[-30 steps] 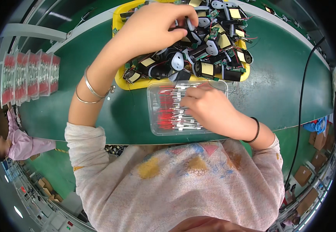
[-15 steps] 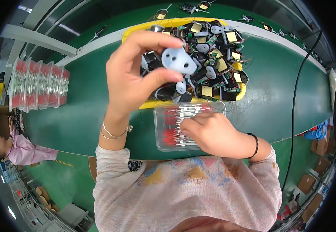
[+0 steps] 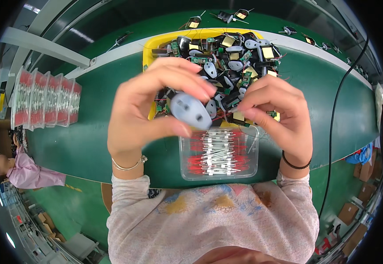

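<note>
A pale blue-grey oval plastic part [image 3: 190, 111] with dark holes, smeared by motion, is gripped between the thumb and fingers of my left hand [image 3: 140, 110]. To its right, my right hand [image 3: 284, 115] pinches a thin lead with a whitish end [image 3: 233, 110]; a bit of red shows beside it, toward the part. The lead's tip is too small to make out. Below both hands stands a clear plastic box [image 3: 255, 160] with many red and white leads [image 3: 220, 152] in it. Behind them is a yellow bin [image 3: 148, 57] heaped with black, grey and green-board assemblies.
Several stacked clear boxes of red and white leads [image 3: 46, 99] stand at the left of the green table [image 3: 314, 97]. A black cable [image 3: 336, 119] hangs down at the right. Loose assemblies [image 3: 226, 17] lie beyond the pale rail. A person in pink [image 3: 33, 169] sits far left.
My right hand has come up out of the clear box with a lead and moved toward the plastic part. My left hand has lowered slightly and turned the part.
</note>
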The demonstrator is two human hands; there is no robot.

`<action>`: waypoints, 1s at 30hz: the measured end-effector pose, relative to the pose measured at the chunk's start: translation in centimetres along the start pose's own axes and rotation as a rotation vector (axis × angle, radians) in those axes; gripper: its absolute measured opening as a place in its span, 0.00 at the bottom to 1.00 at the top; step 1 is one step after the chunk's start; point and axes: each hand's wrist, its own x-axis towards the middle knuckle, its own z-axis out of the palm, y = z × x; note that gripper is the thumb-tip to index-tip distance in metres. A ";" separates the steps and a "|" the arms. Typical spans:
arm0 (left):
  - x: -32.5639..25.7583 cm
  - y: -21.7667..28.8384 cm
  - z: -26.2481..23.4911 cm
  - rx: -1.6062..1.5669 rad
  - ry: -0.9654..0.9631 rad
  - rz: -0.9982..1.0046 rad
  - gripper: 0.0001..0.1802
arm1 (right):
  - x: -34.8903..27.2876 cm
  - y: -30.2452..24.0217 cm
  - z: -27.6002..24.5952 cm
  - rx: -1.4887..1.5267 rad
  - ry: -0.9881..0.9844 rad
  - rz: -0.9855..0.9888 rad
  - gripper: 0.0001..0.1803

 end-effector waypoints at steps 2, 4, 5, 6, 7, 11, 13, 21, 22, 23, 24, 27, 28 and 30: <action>0.6 0.9 0.4 0.204 -0.106 -0.102 0.20 | 0.1 0.3 0.1 -0.022 0.059 -0.011 0.07; 0.5 0.5 1.1 0.255 -0.165 -0.099 0.21 | 0.2 0.3 0.2 -0.053 0.092 -0.035 0.07; 0.4 0.2 1.4 0.279 -0.195 -0.096 0.23 | 0.2 0.1 0.3 -0.074 0.096 -0.054 0.07; 0.4 -0.1 1.8 0.245 -0.182 -0.108 0.22 | 0.3 -0.1 0.3 -0.095 0.103 -0.074 0.07; 0.4 -0.2 1.9 0.210 -0.183 -0.140 0.22 | 0.3 -0.1 0.1 -0.135 0.086 -0.120 0.08; 0.5 -0.5 2.4 0.065 -0.143 -0.183 0.22 | 0.5 -0.7 0.9 0.124 0.237 -0.099 0.10; 0.6 -0.2 2.7 0.043 -0.123 -0.176 0.22 | 0.4 -0.5 1.4 0.321 0.298 -0.045 0.12; 0.3 -0.3 3.3 -0.190 0.048 -0.240 0.22 | -0.4 1.7 -0.8 0.482 0.529 -0.294 0.07; 0.2 -0.3 3.7 -0.234 0.125 -0.253 0.22 | -0.7 1.7 -0.6 0.485 0.618 -0.340 0.07; 0.0 -0.2 4.0 -0.154 0.152 -0.203 0.23 | -1.0 1.6 -0.4 0.487 0.708 -0.385 0.08; -0.1 -0.2 4.3 -0.075 0.177 -0.156 0.23 | -1.6 0.8 0.1 0.336 0.633 -0.357 0.09; -0.3 -0.9 5.2 0.106 0.272 0.014 0.20 | -2.0 -0.6 0.2 0.002 0.367 -0.473 0.12; -0.3 -1.0 5.2 0.179 0.264 0.062 0.20 | -2.0 -0.9 0.2 -0.052 0.313 -0.493 0.14; -0.1 -1.1 5.3 0.258 0.274 0.148 0.20 | -2.0 -1.5 0.5 -0.131 0.309 -0.447 0.13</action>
